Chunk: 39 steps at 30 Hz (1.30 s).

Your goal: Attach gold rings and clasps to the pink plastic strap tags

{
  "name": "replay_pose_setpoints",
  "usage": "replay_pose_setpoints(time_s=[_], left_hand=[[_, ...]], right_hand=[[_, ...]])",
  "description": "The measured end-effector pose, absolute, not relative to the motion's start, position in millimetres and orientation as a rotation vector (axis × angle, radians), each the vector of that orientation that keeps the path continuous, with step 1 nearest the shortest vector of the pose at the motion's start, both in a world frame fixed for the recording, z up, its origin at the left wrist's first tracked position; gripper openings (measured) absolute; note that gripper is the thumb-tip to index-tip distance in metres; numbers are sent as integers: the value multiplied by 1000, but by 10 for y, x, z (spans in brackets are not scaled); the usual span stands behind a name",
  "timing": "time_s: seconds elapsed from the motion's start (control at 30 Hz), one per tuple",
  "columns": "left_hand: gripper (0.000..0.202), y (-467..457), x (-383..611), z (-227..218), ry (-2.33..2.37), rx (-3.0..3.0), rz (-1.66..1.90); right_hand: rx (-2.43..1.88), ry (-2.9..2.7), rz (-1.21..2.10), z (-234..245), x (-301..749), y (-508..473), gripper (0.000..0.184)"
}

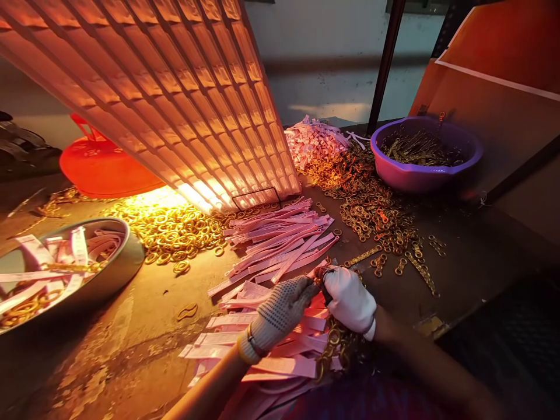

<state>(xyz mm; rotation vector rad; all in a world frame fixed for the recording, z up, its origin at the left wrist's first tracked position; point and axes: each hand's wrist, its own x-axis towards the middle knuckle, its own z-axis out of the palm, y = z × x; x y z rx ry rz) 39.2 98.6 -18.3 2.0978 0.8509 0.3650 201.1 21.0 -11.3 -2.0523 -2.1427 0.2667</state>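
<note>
My left hand (pixel 280 312), in a grey knitted glove, and my right hand (pixel 350 298), in a white glove, meet low in the middle of the view. Both are closed in a pinch on a small dark metal piece (pixel 322 279) between them; what it is I cannot make out. Under the hands lies a heap of pink paper tags (pixel 271 350), and a bunch of brass rings and chain (pixel 335 344) hangs below my right wrist. More pink tags (pixel 280 242) are fanned out just beyond the hands.
A pile of gold rings (pixel 175 230) lies under a slanted lit grid panel (pixel 175 99). A metal bowl (pixel 126 262) with tags sits left, an orange lid (pixel 100 169) behind it. Brass chain pieces (pixel 376 216) spread right, near a purple basin (pixel 424 169). White tags (pixel 315 143) lie at the back.
</note>
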Motion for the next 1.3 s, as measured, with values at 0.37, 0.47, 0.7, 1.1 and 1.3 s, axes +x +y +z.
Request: replay_pose_setpoints(time_s=[0.37,0.47,0.7,1.1,1.3], left_hand=[[23,806,321,-314,958,2163,537],[23,766,317,-396,1026,2136,553],[34,745,379,-352,957,2145,532],[46,1174,-550,-251,963,2567,568],[97,447,-96,-389,487,2691,471]], right_hand=[[-2278,-2162,391,59,1964,187,15],[-2188,-2292,369,-5,1956,185,16],[-1793,-2605,389,-62,2080,232,24],[-1876,-2263,282,-22,2608,-9,22],[-2305,-1859,-67,-429,3256,593,13]])
